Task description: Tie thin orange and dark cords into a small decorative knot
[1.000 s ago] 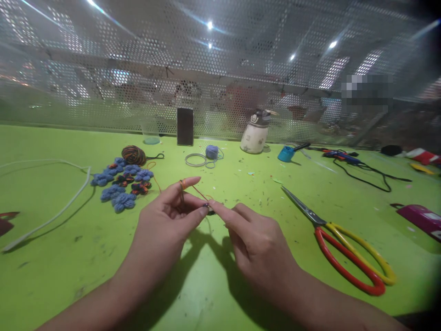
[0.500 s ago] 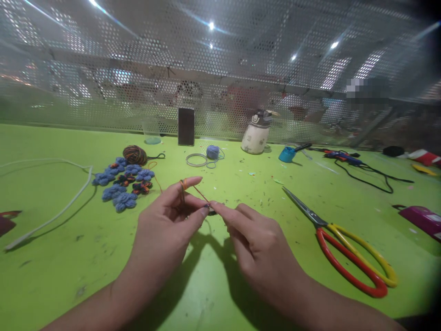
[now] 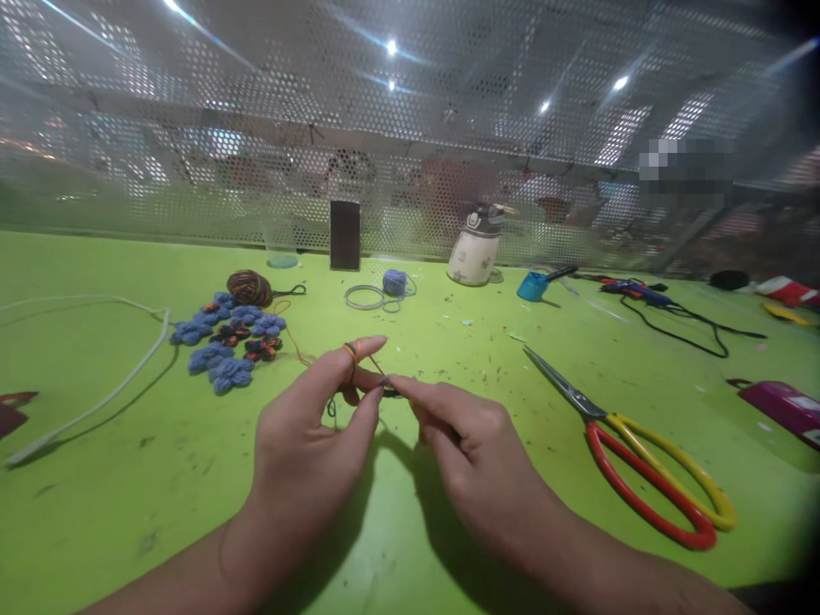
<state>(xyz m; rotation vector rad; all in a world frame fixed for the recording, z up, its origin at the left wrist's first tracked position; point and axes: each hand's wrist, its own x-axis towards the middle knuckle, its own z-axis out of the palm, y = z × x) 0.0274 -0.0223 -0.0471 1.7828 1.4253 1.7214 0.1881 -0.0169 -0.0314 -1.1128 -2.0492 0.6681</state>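
Orange-and-dark yarn (image 3: 352, 352) is looped round the raised index finger of my left hand (image 3: 313, 436). That hand's thumb pinches a small dark piece of yarn work against another finger. My right hand (image 3: 477, 444) meets it fingertip to fingertip, closed round a thin dark tool (image 3: 393, 394) that looks like a crochet hook, mostly hidden by the fingers. A taut strand runs from the left index finger down to the fingertips. From the variegated yarn ball (image 3: 249, 289), an orange strand trails to my left hand. A dark loop of yarn hangs below the left fingers.
Blue yarn flowers (image 3: 231, 374) and dark-orange ones (image 3: 262, 348) lie left. Behind stand a phone (image 3: 345, 237), a blue yarn ball (image 3: 395, 283), a flask (image 3: 474, 254) and a teal pot (image 3: 533, 287). Large scissors (image 3: 599, 416) lie right, a white cord (image 3: 137, 367) left.
My left hand has tilted, its index finger shifting slightly right and lower, closer to the right fingertips. A dark yarn loop now shows below it. The right hand stays nearly in place.
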